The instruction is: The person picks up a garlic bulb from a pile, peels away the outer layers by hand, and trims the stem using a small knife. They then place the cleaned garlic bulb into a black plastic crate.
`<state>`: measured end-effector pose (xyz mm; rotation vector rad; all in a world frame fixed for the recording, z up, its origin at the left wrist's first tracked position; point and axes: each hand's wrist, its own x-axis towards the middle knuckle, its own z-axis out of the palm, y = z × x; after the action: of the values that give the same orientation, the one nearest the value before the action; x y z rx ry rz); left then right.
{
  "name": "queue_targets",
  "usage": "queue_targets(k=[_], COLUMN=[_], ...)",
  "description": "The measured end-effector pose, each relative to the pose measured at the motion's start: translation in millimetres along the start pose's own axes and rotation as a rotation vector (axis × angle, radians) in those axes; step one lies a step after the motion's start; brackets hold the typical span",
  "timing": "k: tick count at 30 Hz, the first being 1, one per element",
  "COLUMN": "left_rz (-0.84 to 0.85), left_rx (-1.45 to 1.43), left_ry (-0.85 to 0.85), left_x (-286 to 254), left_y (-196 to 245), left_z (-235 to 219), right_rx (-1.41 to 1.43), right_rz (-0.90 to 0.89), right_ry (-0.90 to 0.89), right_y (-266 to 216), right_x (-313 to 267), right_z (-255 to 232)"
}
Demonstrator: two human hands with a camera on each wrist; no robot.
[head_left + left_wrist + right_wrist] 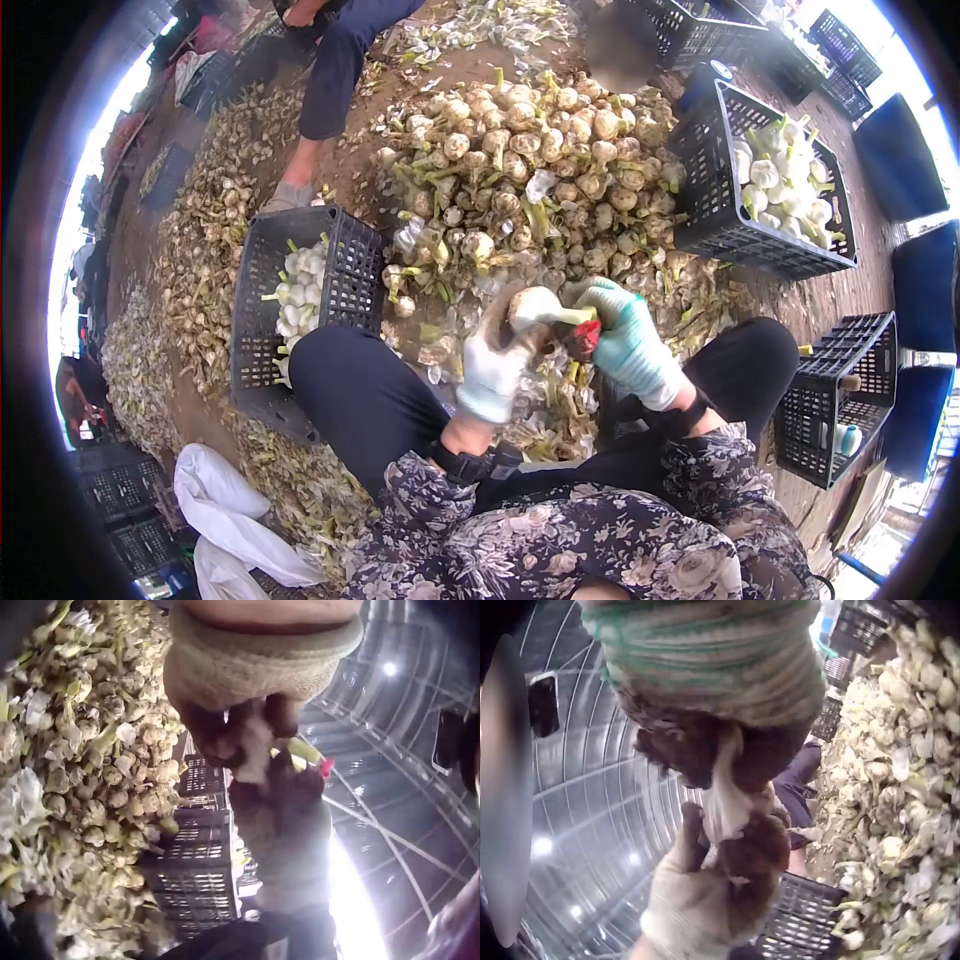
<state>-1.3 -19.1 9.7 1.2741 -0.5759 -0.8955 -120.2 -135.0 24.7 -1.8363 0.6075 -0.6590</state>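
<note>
My left hand point(495, 365), in a white glove with dark soiled fingers, grips a pale garlic bulb point(535, 305). The bulb's green stem point(575, 316) points toward my right hand point(632, 340), which wears a white and green glove. In the right wrist view, the right fingers pinch the bulb's pale neck point(724, 776), and the left fingertips sit around its lower part. A small red piece point(588, 340) shows at the right fingers; I cannot tell what it is. Below both hands lie loose garlic skins point(545, 425).
A large heap of unpeeled garlic point(560, 150) lies ahead. Black crates with cleaned white bulbs stand at left point(350, 265) and right point(765, 245). Another crate point(840, 395) lies at the right. Across the heap sits another person, whose leg point(340, 75) shows. A white sack point(225, 495) lies lower left.
</note>
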Motion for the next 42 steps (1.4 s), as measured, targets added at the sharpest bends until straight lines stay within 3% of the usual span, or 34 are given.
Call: queue_targets(k=[2, 3, 4, 5, 6, 7, 9, 10, 11, 12, 14, 15, 16, 17, 18, 19, 20, 22, 23, 24, 26, 27, 28, 30, 31, 32, 33, 34, 36, 37, 38, 40, 41, 42], left_rz=[-0.27, -0.35, -0.429, -0.49, -0.49, -0.395, -0.149, -0.085, -0.031, -0.133, -0.211, -0.277, -0.278, -0.203, -0.126, -0.002, -0.01, 0.151, 0.152, 0.157, -0.12, -0.123, -0.13, -0.169, 0.036, 0.039, 0.121, 0.2, 0.147, -0.083, -0.303, -0.252, -0.209, -0.168], left_rx=[-0.437, -0.628, -0.818, -0.897, -0.892, -0.772, -0.618, -0.344, -0.068, -0.149, -0.282, -0.417, -0.415, -0.315, -0.22, -0.157, -0.16, 0.423, 0.497, 0.495, 0.225, 0.093, 0.096, -0.019, 0.267, 0.264, 0.457, 0.652, 0.687, 0.28, -0.129, -0.073, -0.124, -0.175], left_ry=[-0.134, -0.225, -0.319, -0.429, -0.434, -0.32, -0.195, -0.174, -0.142, -0.144, -0.189, -0.238, -0.244, -0.223, -0.194, -0.158, -0.152, -0.141, -0.149, -0.15, -0.195, -0.194, -0.195, -0.11, -0.06, -0.058, -0.069, -0.082, -0.144, -0.224, -0.295, -0.318, -0.287, -0.253], left_x=[1.8, 0.1, -0.6, 0.6, 4.5, 7.5, 5.8, 6.7, 7.5, 3.8, -2.8, -2.7, -0.9, 1.5, 2.9, 4.9, 6.6, 7.3, 7.7, 7.8, 4.4, 3.8, 2.7, 6.7, 5.5, 7.3, 8.4, 7.9, 3.1, 0.7, 1.9, 6.3, 6.4, 5.4], left_y=[13.1, 10.4, 8.7, 6.6, 11.6, 17.3, -0.2, -8.2, -16.2, -6.0, 3.7, 6.3, 6.3, 4.9, 3.0, 1.2, -1.5, -0.9, 1.8, 3.5, 4.0, -0.2, -2.1, -2.2, 0.8, -3.8, -8.9, -12.7, -8.5, -2.3, 1.7, -5.5, -7.8, -8.2], left_z=[-7.1, -13.2, -15.7, -12.4, -7.3, -1.8, 2.7, -4.3, -11.3, -10.3, -8.7, -8.3, -8.3, -7.4, -5.2, -2.0, -5.3, -15.3, -14.7, -13.6, -13.4, -16.3, -17.2, -15.2, -9.6, -11.3, -12.9, -14.0, -12.7, -9.1, -6.5, -8.4, -10.4, -12.3], right_rx=[0.705, 0.637, 1.196, 1.196, 1.195, 1.197, 1.314, 0.566, 0.561, 0.556, 0.904, 0.765, 0.766, 0.988, 0.348, -0.277, -0.407, 0.116, 0.244, 0.241, 0.156, 0.295, 0.497, 0.287, 0.278, 0.268, 0.098, -0.281, -0.137, -0.179, -0.073, 0.463, 0.46, 0.662], right_rz=[0.486, 0.362, 0.607, 0.629, 0.649, 0.648, 0.538, 0.417, 0.301, 0.186, 0.359, 0.45, 0.447, 0.673, 0.376, -0.02, 0.219, 0.432, 0.538, 0.534, 0.475, 0.621, 0.415, 0.357, 0.374, 0.397, 0.302, 0.023, 0.192, 0.283, 0.442, 0.448, 0.444, 0.555], right_ry=[-0.226, -0.287, -0.014, 0.056, 0.125, 0.128, -0.144, -0.333, -0.271, -0.21, 0.128, 0.215, 0.221, 0.18, -0.182, -0.301, -0.394, -0.202, -0.179, -0.177, -0.382, -0.389, -0.325, -0.181, -0.189, -0.201, -0.202, -0.129, -0.145, -0.042, -0.081, -0.051, -0.059, -0.117], right_y=[-16.3, -11.5, -22.2, -15.7, -9.4, -4.2, 2.6, -4.7, -2.0, 1.1, -7.1, 16.3, 29.0, 39.6, 48.1, 48.7, 53.7, 39.3, 20.9, 9.3, -5.3, -13.8, 15.5, 55.6, 30.0, 3.1, 4.1, 0.5, 8.8, 20.2, 36.9, 40.8, 40.4, 13.1], right_x=[-1.9, 0.2, -11.8, -20.0, -22.3, -22.5, -17.7, -10.7, -7.8, -5.6, 13.9, 23.9, 22.8, 20.1, 6.1, -5.2, -3.7, 7.6, 13.8, 16.5, 17.0, 18.5, 11.7, 9.5, 11.0, 8.1, 2.3, -0.3, 0.8, 5.4, 8.3, 9.4, 5.0, 5.7], right_z=[-20.9, -25.9, -19.1, -14.8, -11.3, -13.8, -21.6, -19.4, -16.3, -14.3, -25.6, -32.6, -25.2, -17.4, -12.8, -7.6, -10.3, -9.4, -9.6, -9.0, -9.2, -16.8, -17.9, -14.4, -16.7, -13.7, -1.4, 0.0, -2.7, -4.4, -8.8, -12.0, -14.8, -17.7])
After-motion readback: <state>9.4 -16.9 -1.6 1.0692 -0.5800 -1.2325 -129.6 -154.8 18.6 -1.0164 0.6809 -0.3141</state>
